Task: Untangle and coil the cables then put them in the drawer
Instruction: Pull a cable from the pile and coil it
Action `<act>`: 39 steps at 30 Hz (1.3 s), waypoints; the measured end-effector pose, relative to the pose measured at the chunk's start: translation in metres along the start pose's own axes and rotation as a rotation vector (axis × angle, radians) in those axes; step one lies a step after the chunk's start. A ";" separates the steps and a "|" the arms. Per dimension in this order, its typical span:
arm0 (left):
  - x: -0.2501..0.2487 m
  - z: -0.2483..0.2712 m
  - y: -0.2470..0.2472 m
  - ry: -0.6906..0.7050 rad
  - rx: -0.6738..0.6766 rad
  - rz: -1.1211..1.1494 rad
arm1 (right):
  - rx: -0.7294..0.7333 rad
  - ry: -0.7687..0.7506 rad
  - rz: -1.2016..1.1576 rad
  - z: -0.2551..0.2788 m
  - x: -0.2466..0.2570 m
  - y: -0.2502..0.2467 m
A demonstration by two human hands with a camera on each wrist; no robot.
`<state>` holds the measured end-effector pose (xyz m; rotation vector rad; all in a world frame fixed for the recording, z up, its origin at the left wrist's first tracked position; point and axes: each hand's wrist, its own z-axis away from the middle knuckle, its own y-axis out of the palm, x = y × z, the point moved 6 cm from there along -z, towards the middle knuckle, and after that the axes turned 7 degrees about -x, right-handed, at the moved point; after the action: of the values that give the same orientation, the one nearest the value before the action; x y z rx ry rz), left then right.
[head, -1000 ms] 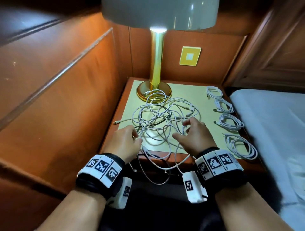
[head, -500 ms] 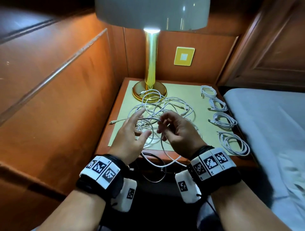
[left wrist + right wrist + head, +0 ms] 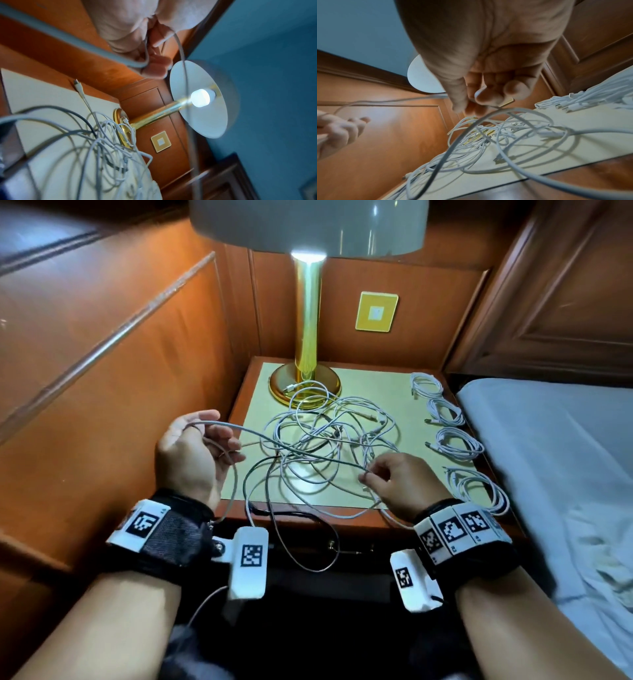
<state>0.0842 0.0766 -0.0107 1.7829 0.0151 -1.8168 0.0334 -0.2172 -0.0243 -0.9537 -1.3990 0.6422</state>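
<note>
The left hand was raised at the near left of the desk, its fingers curled round one white cable. That cable ran taut to the right hand, whose thumb and fingers pinched it just above the desk's near edge. Between the hands, the tangled cables lay in a loose heap on the desk, reaching the gold base of the lamp at the far side, with a few loops hanging over the near edge. Four coiled cables lay in a row along the right side, beside the bed.
</note>
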 end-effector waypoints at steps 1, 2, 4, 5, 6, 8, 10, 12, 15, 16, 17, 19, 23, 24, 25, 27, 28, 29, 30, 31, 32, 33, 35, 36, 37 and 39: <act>0.000 0.001 0.000 0.011 0.013 -0.037 | -0.051 -0.012 -0.043 0.000 -0.001 -0.007; 0.001 0.004 0.003 0.027 0.038 -0.103 | -0.096 -0.037 -0.100 0.001 0.001 -0.013; 0.006 0.012 0.011 0.060 0.114 -0.294 | -0.174 -0.113 -0.216 0.006 0.008 -0.022; 0.011 0.016 0.016 0.073 0.164 -0.384 | -0.224 -0.153 -0.252 0.008 0.011 -0.026; 0.015 0.021 0.021 0.086 0.218 -0.442 | -0.276 -0.180 -0.278 0.009 0.012 -0.030; 0.018 0.033 0.029 0.085 0.292 -0.460 | -0.372 -0.211 -0.332 0.011 0.010 -0.038; 0.020 0.041 0.035 0.041 0.331 -0.410 | -0.451 -0.222 -0.371 0.011 0.003 -0.044; 0.020 0.048 0.040 0.029 0.383 -0.359 | -0.490 -0.234 -0.394 0.011 -0.001 -0.048; 0.019 0.059 0.045 0.092 0.480 -0.336 | -0.437 -0.306 -0.373 0.012 0.006 -0.039; 0.019 0.065 0.047 0.099 0.531 -0.317 | -0.392 -0.329 -0.362 0.012 0.010 -0.034; 0.020 0.071 0.051 0.083 0.582 -0.286 | -0.339 -0.354 -0.352 0.013 0.015 -0.028; 0.022 0.082 0.057 0.003 0.659 -0.187 | -0.228 -0.397 -0.321 0.016 0.027 -0.017; 0.024 0.085 0.061 -0.172 0.668 0.006 | -0.100 -0.458 -0.254 0.021 0.043 -0.002; 0.025 0.082 0.059 -0.175 0.621 0.012 | -0.078 -0.441 -0.227 0.020 0.042 -0.001; 0.024 0.076 0.057 -0.159 0.552 0.003 | -0.055 -0.403 -0.190 0.017 0.038 0.000; 0.020 0.060 0.049 -0.105 0.369 -0.013 | -0.036 -0.294 -0.095 0.010 0.024 -0.004; 0.017 0.051 0.044 -0.078 0.287 -0.014 | -0.045 -0.238 -0.062 0.006 0.014 -0.009; 0.013 0.043 0.038 -0.054 0.210 -0.012 | -0.063 -0.181 -0.039 0.002 0.003 -0.015; 0.008 0.036 0.031 -0.029 0.148 -0.017 | -0.079 -0.126 -0.025 0.000 -0.008 -0.020; 0.005 0.029 0.025 -0.006 0.102 -0.022 | -0.090 -0.075 -0.015 -0.001 -0.018 -0.025; 0.003 0.024 0.020 0.022 0.070 -0.035 | -0.099 -0.038 -0.013 -0.002 -0.027 -0.028; 0.000 0.020 0.016 0.058 0.042 -0.063 | -0.104 -0.008 -0.019 -0.002 -0.034 -0.030; -0.003 0.018 0.012 0.155 0.016 -0.167 | -0.116 0.019 -0.066 -0.002 -0.041 -0.031; -0.004 0.018 0.012 0.223 0.022 -0.237 | -0.126 0.003 -0.117 -0.002 -0.039 -0.031; -0.005 0.021 0.016 0.290 0.047 -0.298 | -0.136 -0.028 -0.186 -0.001 -0.035 -0.031; 0.000 0.030 0.026 0.370 0.133 -0.364 | -0.182 -0.129 -0.319 0.002 -0.021 -0.031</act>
<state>0.0675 0.0434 0.0026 2.3109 0.3953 -1.7247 0.0244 -0.2497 -0.0090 -0.8154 -1.7035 0.3461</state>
